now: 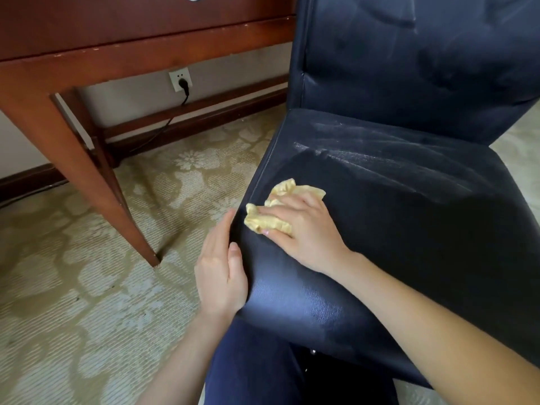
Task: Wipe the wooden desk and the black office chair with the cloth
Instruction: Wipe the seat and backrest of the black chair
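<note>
Cloth [273,219], yellow and crumpled, lies on the seat [409,229] of the black office chair [423,68], close to the seat's front left corner, and from my remote seat I watch the right hand [304,232] bear down on it. That hand's fingers lie over the top of the bunched fabric and the thumb tucks against its near edge, so the cloth is gripped between them and pressed flat to the leather. Folds of it stick out past the fingertips toward the seat's left seam.

I see the left hand [222,270] set against the left side of the seat, just beside the cloth but not touching it. Its fingers are straight and held together along the side panel, and the thumb rests on the rounded edge above them; it holds nothing.

Pale dusty streaks [365,147] run across the rear part of the seat, and fainter ones mark the backrest. The front of the seat looks darker and glossier.

To the left stands the wooden desk [117,33], reddish brown, one slanted leg [96,171] planted on the floral carpet [87,287], apart from the chair. Behind it, on the wall, I make out a white socket [180,80] with a black plug in it and a cord [163,125] trailing down. A knee in dark blue trousers [257,361] sits under the seat's front edge.
</note>
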